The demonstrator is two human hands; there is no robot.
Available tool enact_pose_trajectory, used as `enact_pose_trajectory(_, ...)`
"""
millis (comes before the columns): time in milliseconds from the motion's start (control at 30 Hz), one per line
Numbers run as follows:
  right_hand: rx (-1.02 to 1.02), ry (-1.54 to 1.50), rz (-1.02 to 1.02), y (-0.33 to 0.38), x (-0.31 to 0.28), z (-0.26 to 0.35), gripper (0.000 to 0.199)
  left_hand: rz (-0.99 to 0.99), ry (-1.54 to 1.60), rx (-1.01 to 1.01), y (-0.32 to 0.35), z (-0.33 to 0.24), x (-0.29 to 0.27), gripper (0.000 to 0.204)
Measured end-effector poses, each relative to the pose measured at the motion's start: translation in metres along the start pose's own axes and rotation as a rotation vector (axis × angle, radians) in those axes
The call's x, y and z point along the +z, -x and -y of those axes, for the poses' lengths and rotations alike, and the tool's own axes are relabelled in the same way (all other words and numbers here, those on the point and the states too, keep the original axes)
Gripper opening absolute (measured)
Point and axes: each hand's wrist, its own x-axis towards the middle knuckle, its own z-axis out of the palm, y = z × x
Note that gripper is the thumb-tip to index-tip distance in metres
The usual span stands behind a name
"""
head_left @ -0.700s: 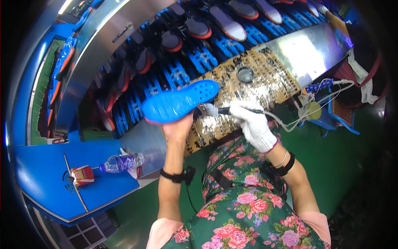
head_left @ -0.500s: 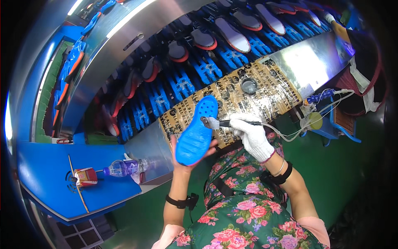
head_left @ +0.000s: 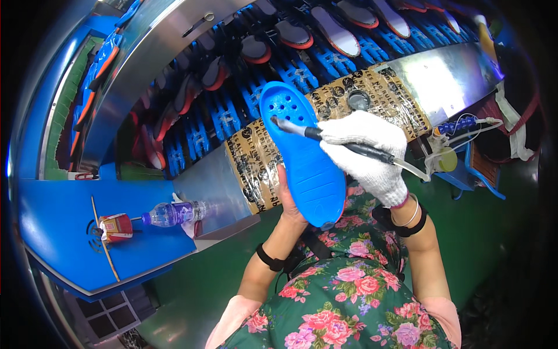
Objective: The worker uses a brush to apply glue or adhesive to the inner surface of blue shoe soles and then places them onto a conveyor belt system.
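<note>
We see the long conveyor of blue ribbed plastic holders (head_left: 302,72) running across the top, carrying dark shoe soles with orange rims, and below it the counter wrapped in brown printed tape (head_left: 256,163).

In front of that, the blue moulded foam shoe sole (head_left: 305,154) stands nearly upright, toe with its small round holes at twelve o'clock, heel at six. The bare left hand (head_left: 289,200) grips it from behind at about seven o'clock, fingers wrapped round the lower edge, thumb showing at the left rim. The right hand in a white knitted cotton glove (head_left: 369,154) sits at three o'clock of the sole, closed around a slim black-handled applicator brush with a thin hose (head_left: 331,138); its tip touches the sole near eleven o'clock, just below the holes.

To do this stroke well, we judge the sole should be kept steady and tilted toward us, the brush drawn evenly along the surface with light pressure, and the hose kept clear of the coated face.

At eight o'clock, well apart, a clear plastic bottle with purple label (head_left: 174,214) lies on a blue shelf (head_left: 64,232).
</note>
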Motion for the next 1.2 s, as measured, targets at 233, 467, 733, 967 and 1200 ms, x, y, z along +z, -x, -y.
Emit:
enact_pose_trajectory(233,-0.392,0.392,0.061,-0.019,0.002,0.011,0.026,-0.271,-0.650,0.090,0.015,-0.001,-0.015,0.095)
enact_pose_trajectory(467,-0.318,0.329,0.187,0.010,0.016,0.018,0.030,0.044,-0.133,0.093,0.011,-0.006,-0.040,0.083)
enact_pose_trajectory(733,-0.314,0.311,0.068,0.026,0.024,0.008,0.024,-0.179,-0.378,0.154,-0.011,-0.006,-0.013,0.090)
enact_pose_trajectory(967,-0.167,0.157,-0.048,0.028,0.020,-0.004,0.022,-0.093,-0.589,0.383,-0.032,-0.011,0.010,0.093)
enact_pose_trajectory(1200,-0.108,-0.005,0.004,0.041,0.028,-0.007,0.018,0.101,-0.266,0.277,-0.039,-0.018,0.010,0.101)
